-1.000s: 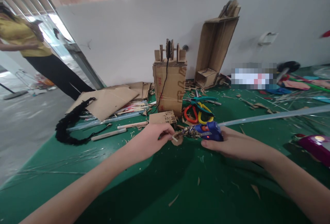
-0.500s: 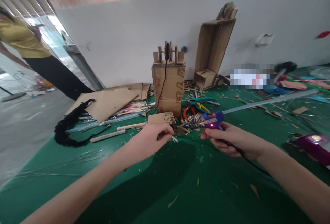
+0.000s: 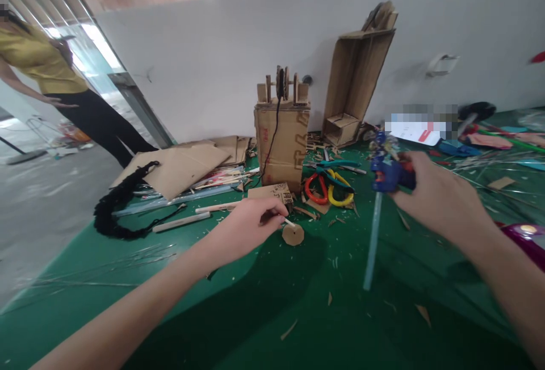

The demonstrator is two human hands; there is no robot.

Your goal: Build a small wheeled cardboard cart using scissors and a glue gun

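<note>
My left hand (image 3: 247, 227) pinches a short pale stick (image 3: 290, 223) between thumb and fingertips. The stick's free end is over a small round cardboard disc (image 3: 293, 237) with a dark spot at its middle; I cannot tell if they touch. To the right, above the table, my right hand (image 3: 438, 194) is wrapped round a blue glue gun (image 3: 383, 177), whose nozzle end is clumped with scraps. A long translucent glue stick (image 3: 372, 245) hangs down from the gun. Behind my left hand stands a cardboard box (image 3: 281, 148) with wheels and a black cord on top.
Pliers with red and yellow handles (image 3: 327, 188) lie right of the box. A tall open cardboard box (image 3: 357, 80) leans against the white wall. On the left are cardboard sheets (image 3: 179, 171) and a black fuzzy strand (image 3: 106, 217). Beyond the table stands a person (image 3: 46, 69).
My right hand has swung the glue gun up and right, away from my left hand, and turned it. The cardboard disc now shows below the stick. My left hand has barely moved.
</note>
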